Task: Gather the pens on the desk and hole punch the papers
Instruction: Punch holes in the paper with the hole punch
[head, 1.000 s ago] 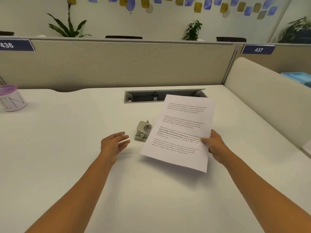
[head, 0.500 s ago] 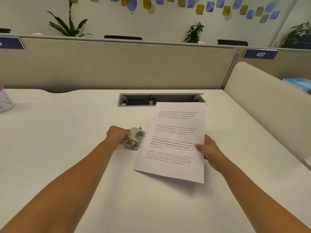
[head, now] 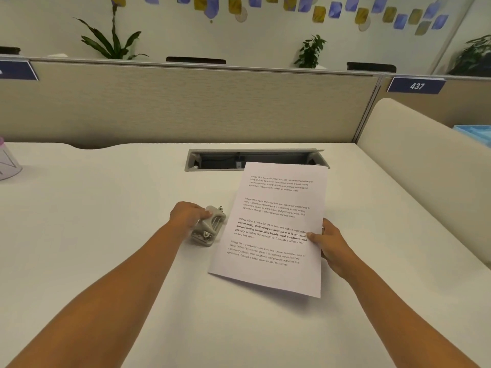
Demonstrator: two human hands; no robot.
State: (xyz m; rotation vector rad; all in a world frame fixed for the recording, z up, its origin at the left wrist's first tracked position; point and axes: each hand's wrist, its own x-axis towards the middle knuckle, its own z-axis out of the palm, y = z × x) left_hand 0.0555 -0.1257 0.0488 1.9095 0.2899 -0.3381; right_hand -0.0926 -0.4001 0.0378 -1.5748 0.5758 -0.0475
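Observation:
A small grey metal hole punch (head: 210, 227) sits on the white desk (head: 111, 235) near the middle. My left hand (head: 188, 214) grips its left side, fingers curled over its top. A printed sheet of paper (head: 276, 227) is held just above the desk to the right of the punch, its left edge close beside the punch. My right hand (head: 329, 245) pinches the sheet's right edge, thumb on top. No pens are in view.
A pink-lidded white cup (head: 8, 163) stands at the far left edge. An open cable tray slot (head: 255, 159) lies behind the paper. Beige partition walls (head: 186, 104) close the back and the right side; a blue tray (head: 475, 132) shows beyond the right one.
My left hand reached right from the bare desk and took hold of the hole punch. The paper in my right hand came lower and closer to the punch.

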